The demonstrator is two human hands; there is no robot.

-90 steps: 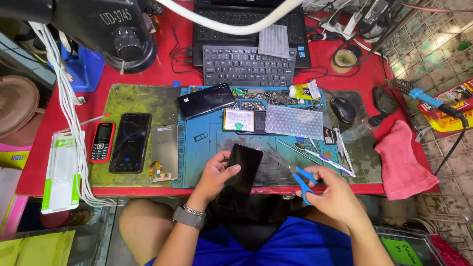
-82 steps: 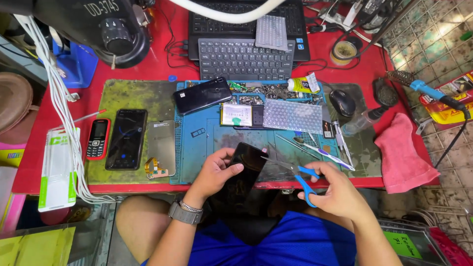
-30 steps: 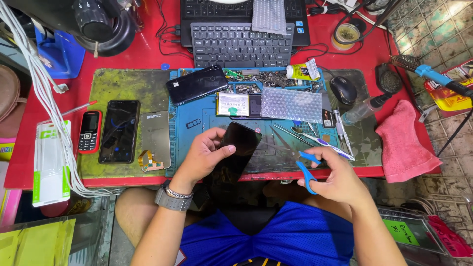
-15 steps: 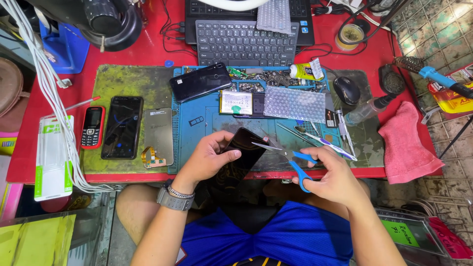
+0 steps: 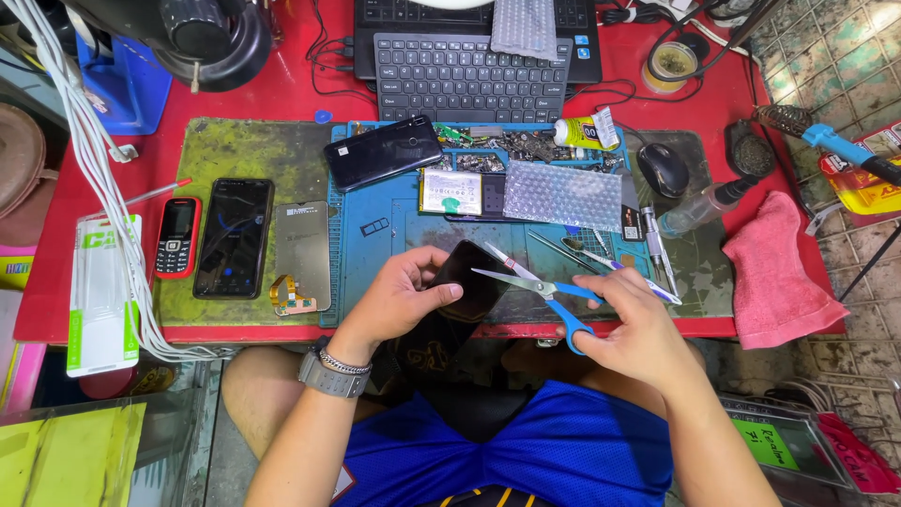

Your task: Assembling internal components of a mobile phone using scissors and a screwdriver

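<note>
head view: left hand grips dark panel; right hand holds open scissors.

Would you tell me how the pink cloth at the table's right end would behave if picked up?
The pink cloth lies rumpled with soft folds, so it would probably go limp and drape. It looks thin, so likely light. One corner hangs over the red table edge, so a push might slide it off.
</note>
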